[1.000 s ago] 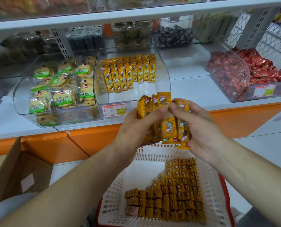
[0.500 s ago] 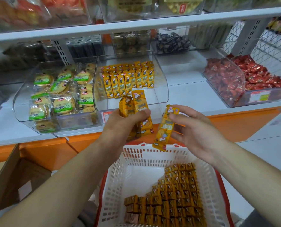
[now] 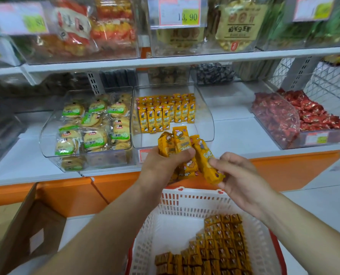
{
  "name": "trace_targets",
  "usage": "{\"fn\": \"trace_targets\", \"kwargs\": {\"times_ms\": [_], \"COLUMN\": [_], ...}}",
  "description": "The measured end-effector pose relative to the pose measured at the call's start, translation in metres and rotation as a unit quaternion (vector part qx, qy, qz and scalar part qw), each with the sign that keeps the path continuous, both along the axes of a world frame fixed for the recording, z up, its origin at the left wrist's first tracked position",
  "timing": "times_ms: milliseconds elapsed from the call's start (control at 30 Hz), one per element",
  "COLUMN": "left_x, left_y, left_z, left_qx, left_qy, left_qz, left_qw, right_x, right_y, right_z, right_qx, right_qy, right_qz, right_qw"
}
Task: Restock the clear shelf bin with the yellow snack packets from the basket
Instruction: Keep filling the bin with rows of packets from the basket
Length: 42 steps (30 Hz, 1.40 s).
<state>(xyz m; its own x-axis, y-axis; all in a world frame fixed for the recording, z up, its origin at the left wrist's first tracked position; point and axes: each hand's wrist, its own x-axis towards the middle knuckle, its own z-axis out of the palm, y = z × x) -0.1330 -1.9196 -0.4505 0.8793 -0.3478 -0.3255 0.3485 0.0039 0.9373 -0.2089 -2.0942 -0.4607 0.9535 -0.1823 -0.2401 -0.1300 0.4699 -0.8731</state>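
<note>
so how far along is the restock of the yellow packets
Done: rows of yellow packets stand at the back of the clear bin, its front part bare. In hand: the left hand grips a bunch before the bin; the right hand pinches a single packet. Left: many stacked packets lie in the basket, so it looks well short of finished.
</note>
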Motion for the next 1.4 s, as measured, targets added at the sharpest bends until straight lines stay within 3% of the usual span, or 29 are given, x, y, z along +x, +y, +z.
{"fn": "trace_targets", "kwargs": {"times_ms": [100,267,400,533,733,1000,1400], "left_x": [-0.001,0.013,0.034,0.052,0.073,0.086,0.095], "left_y": [0.0,0.009,0.025,0.046,0.064,0.066,0.067], "left_z": [0.002,0.013,0.022,0.023,0.015,0.001,-0.004], "left_qx": [-0.009,-0.011,0.005,0.04,0.117,0.113,0.109], "left_qy": [0.001,-0.007,-0.038,-0.098,-0.15,-0.155,-0.133], "left_qz": [-0.019,0.007,0.044,0.077,0.084,0.066,0.076], "left_qw": [1.0,1.0,0.998,0.991,0.978,0.979,0.982], "right_x": [-0.002,0.017,0.069,0.14,0.227,0.294,0.282], "right_y": [0.016,0.014,0.01,0.003,-0.009,-0.017,-0.012], "right_z": [0.003,0.025,0.036,0.036,0.007,-0.033,-0.03], "right_qx": [-0.072,-0.108,-0.199,-0.398,-0.58,-0.645,-0.648], "right_qy": [-0.008,-0.023,-0.041,-0.065,-0.069,-0.007,-0.009], "right_qz": [0.023,0.04,-0.001,-0.034,-0.052,-0.043,-0.037], "right_qw": [0.997,0.993,0.979,0.915,0.81,0.763,0.761]}}
